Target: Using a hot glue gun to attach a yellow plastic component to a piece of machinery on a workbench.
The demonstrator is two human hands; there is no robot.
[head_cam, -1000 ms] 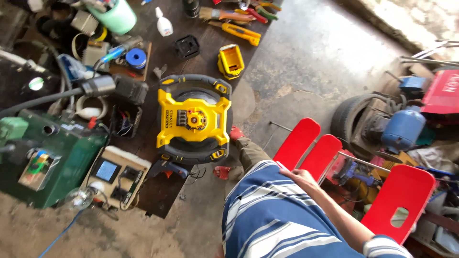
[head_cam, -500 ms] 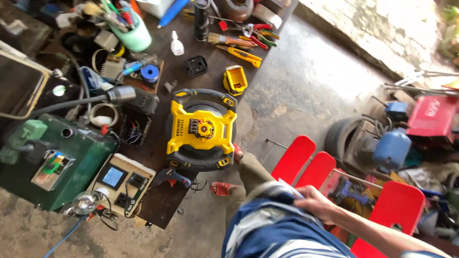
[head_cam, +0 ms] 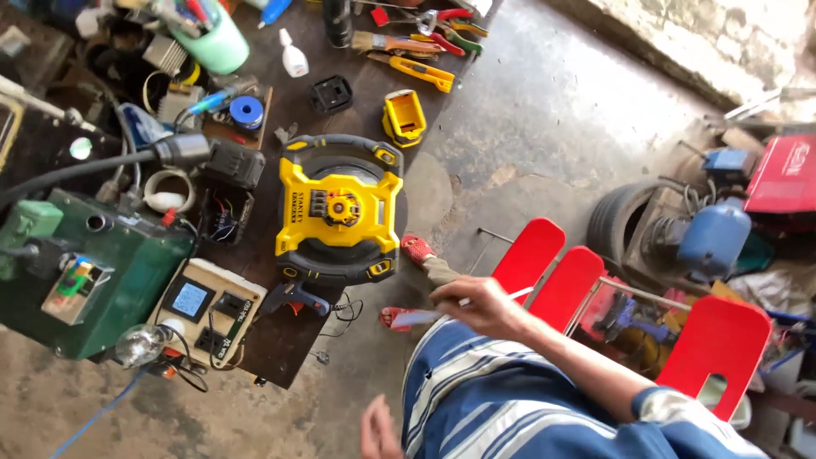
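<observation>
The left hand (head_cam: 380, 435) sits at the bottom edge, cut off by the frame; its fingers look loosely spread and hold nothing that shows. Just above the striped shirt (head_cam: 510, 399), the right hand (head_cam: 480, 304) has its fingers pinched on a thin pale stick (head_cam: 493, 297) and, it seems, a small flat pale piece (head_cam: 414, 318); what these are is hard to make out. Beyond the hand a foot in a red sandal (head_cam: 417, 248) rests on the concrete floor (head_cam: 544, 127), and red chairs (head_cam: 714, 340) stand to the right.

Further off, a dark low surface (head_cam: 280, 331) carries a yellow and black round tool (head_cam: 340, 208), well apart from both hands. Left of it lie a cream meter box (head_cam: 204, 310), a clear bulb (head_cam: 140, 343) and a green machine (head_cam: 85, 272). At the far end sit a small yellow block (head_cam: 404, 116), pliers (head_cam: 450, 21), a white bottle (head_cam: 293, 55) and a green cup (head_cam: 217, 38) of tools, partly cut off. A tyre (head_cam: 616, 221) and blue motor (head_cam: 714, 238) stand by the rough wall (head_cam: 722, 42).
</observation>
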